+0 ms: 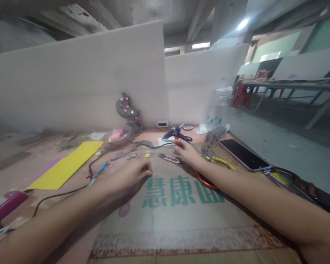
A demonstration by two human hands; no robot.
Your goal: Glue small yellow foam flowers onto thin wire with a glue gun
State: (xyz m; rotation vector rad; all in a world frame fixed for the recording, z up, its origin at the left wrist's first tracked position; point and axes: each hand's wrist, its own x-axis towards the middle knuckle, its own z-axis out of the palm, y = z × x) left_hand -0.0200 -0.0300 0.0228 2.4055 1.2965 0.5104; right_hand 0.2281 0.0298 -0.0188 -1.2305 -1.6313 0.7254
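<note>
My left hand [132, 173] rests on a flat cardboard sheet [181, 220] with green printed characters. Its fingers are curled and pressed together near small yellow pieces [146, 155]; what they hold, if anything, is hidden. My right hand [186, 151] reaches forward, palm down, fingers partly stretched toward a blue glue gun [174, 133]. It lies just right of small pink-handled snips [169, 158]. A black cord [154, 146] runs between the two hands.
A yellow sheet [68, 165] lies at the left, a phone [243, 154] at the right, a tangle of twine [213, 139] and a plastic jar [218, 108] behind it. Red scissors handles [205, 181] show under my right forearm. White partition boards [99, 80] stand behind.
</note>
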